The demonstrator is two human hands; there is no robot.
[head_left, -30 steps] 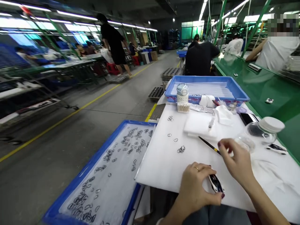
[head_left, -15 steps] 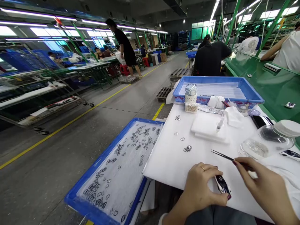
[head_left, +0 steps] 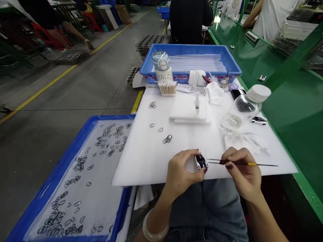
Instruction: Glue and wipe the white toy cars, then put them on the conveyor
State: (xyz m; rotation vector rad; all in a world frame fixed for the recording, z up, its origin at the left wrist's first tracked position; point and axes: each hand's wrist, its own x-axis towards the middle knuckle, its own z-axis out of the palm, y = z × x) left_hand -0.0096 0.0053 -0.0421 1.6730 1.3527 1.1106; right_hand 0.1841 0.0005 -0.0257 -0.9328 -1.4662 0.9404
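Left hand point(head_left: 180, 173) is in a narrow pinch, thumb and fingers closed around a small car-shaped piece point(head_left: 201, 161), white along the sides with a glossy dark top, just above the lower edge of a white foam board point(head_left: 141, 161). The piece's long axis slants from upper left to lower right, and the fingers hide much of its body. Right hand point(head_left: 242, 171), just to its right, is closed around fine-tipped tweezers point(head_left: 262, 164) with a slim black shaft and a yellow band. They lie almost level across the frame, the far end reaching right and the thin tips pointing left, ending right beside the piece; whether they touch it is hard to make out. Below the left wrist, a pale bangle point(head_left: 152, 228) is cut off near the bottom edge. At lower left, a blue tray point(head_left: 113, 117) holds many scattered thin black loops point(head_left: 80, 164), too fine to show detail. A few more loops point(head_left: 168, 138) lie on the board above the hands. Farther up sit a syringe point(head_left: 197, 102) and a cup of cotton swabs point(head_left: 166, 88). To the right are a glass jar point(head_left: 243, 104) and a second car-shaped piece point(head_left: 258, 120), beside a green worktop point(head_left: 295, 141).
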